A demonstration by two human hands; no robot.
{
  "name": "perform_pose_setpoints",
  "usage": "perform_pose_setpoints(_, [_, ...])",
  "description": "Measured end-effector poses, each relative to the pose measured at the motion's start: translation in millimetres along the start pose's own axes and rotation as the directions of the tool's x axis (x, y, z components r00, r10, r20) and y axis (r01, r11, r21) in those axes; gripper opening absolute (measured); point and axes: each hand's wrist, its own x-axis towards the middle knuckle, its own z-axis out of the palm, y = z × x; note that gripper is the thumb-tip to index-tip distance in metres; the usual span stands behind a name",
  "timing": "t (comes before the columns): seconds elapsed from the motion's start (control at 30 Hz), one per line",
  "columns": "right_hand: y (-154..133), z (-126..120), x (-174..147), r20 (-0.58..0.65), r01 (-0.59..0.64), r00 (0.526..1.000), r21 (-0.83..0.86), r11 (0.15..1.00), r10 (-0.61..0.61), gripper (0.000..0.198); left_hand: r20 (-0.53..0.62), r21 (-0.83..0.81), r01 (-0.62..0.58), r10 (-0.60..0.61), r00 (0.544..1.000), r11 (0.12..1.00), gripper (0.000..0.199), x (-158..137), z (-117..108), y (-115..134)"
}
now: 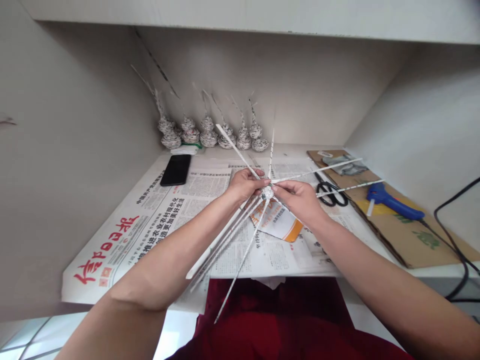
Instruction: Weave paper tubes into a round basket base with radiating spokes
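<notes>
Between my two hands is a small woven paper piece, with several thin rolled-paper strips radiating from it in all directions. My left hand pinches its upper left side, where a wider white strip sticks up and away. On the right side, my right hand has thumb and fingers closed on the piece and the base of a strip. Both hands are held above the newspaper. A white and orange printed sheet lies below them. The fingertips partly hide the weave.
Several woven paper gourds stand along the back wall. A black phone lies at the left. To the right are black-handled scissors and a blue glue gun on cardboard, with a black cable. A shelf overhangs the table.
</notes>
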Motion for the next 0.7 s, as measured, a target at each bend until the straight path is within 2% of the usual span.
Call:
perform_pose_setpoints(0.1, [2.5, 3.3, 2.5, -0.027, -0.031, 0.999, 0.138, 0.99, 0.035, 0.027, 0.045, -0.078, 0.073, -0.069, 0.997, 0.994, 0.028, 1.0, -1.5, -0.8])
perform_pose_setpoints(0.23, [1.5, 1.4, 2.8, 0.001, -0.017, 1.0, 0.102, 0.995, 0.017, 0.024, 0.141, -0.079, 0.103, -0.091, 0.986, 0.992, 0.026, -0.9, -2.8, 1.0])
perform_pose_setpoints(0.43, [6.1, -4.8, 3.9, 0.024, 0.036, 0.999, -0.13, 0.991, -0.033, 0.018, 0.18, -0.022, 0.151, -0.145, 0.973, 0.988, 0.022, -1.7, -5.4, -0.3])
perform_pose_setpoints(0.57, [10.2, -6.4, 4.1, 0.04, 0.078, 0.997, -0.231, 0.97, -0.071, 0.017, 0.129, 0.019, 0.139, -0.141, 0.982, 0.99, 0.021, -0.5, -4.3, -2.0])
perform_pose_setpoints(0.63, [9.8, -6.6, 3.0, 0.029, 0.132, 0.991, -0.344, 0.93, -0.129, 0.016, 0.076, 0.057, 0.133, -0.138, 0.988, 0.989, 0.021, -0.4, -3.3, -2.5])
perform_pose_setpoints(0.7, [9.0, -7.0, 1.4, 0.012, 0.191, 0.977, -0.49, 0.85, -0.213, 0.013, 0.038, 0.088, 0.13, -0.134, 0.99, 0.988, 0.02, 0.0, -2.6, -3.2])
